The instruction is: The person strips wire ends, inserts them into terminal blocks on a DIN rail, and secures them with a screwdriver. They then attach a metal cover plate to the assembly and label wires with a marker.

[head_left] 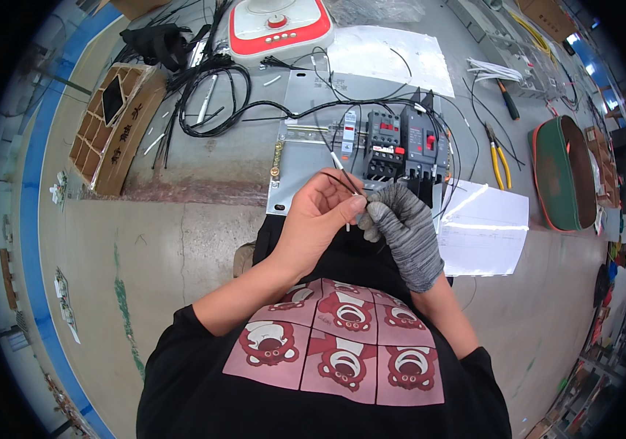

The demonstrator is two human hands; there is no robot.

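Note:
My bare left hand (325, 210) pinches a thin black wire (344, 174) that carries a white sleeve. Close against it, my right hand (404, 233), in a grey knit glove, has its fingers pressed together at the wire's end; the tip itself is hidden by the fingers. Just beyond both hands lies a grey metal mounting plate (298, 192). On it sit a small breaker (348, 134), a black contactor (384, 136) with red parts, and a larger dark breaker (421, 140). A brass terminal strip (277, 159) runs along the plate's left edge.
Left of the plate lie a black cable bundle (236, 117) and a cardboard divider box (126, 146). A red-white appliance (278, 28) stands behind. To the right are yellow-handled pliers (499, 157), a screwdriver (507, 100), paper sheets (485, 245) and a green bin (554, 175).

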